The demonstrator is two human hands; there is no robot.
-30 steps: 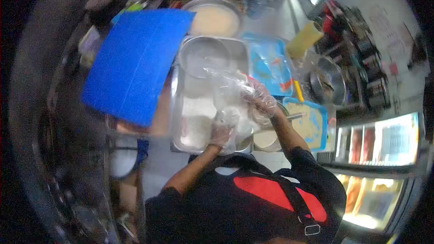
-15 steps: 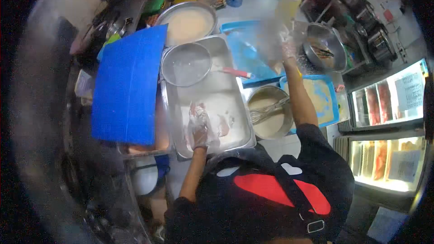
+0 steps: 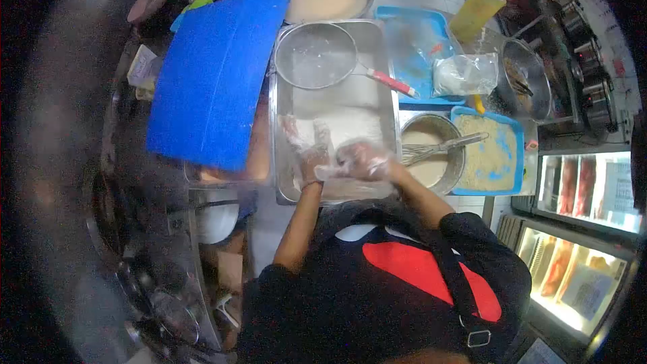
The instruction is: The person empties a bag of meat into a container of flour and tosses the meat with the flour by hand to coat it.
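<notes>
A deep metal tray (image 3: 275,155) of white flour-like powder lies in front of me. Both my hands are inside it, in clear plastic gloves dusted white. My left hand (image 3: 311,158) is low over the powder, its coated fingers apart and pointing away from me. Close beside it, my right hand (image 3: 367,160) is smeared by motion; its fingers and anything under them cannot be made out. A round mesh sieve (image 3: 315,55) with a red handle rests across the tray's far part.
Right of the tray stand a pot of batter (image 3: 461,168) with a whisk (image 3: 421,152) and a blue tray of crumbs (image 3: 520,155). A bag of white powder (image 3: 465,75) lies by another blue tray (image 3: 421,17). A blue board (image 3: 209,87) is at left.
My right hand has come back from the far right into the metal tray, beside my left hand. The powder bag now shows plainly where the blur was. The view has shifted.
</notes>
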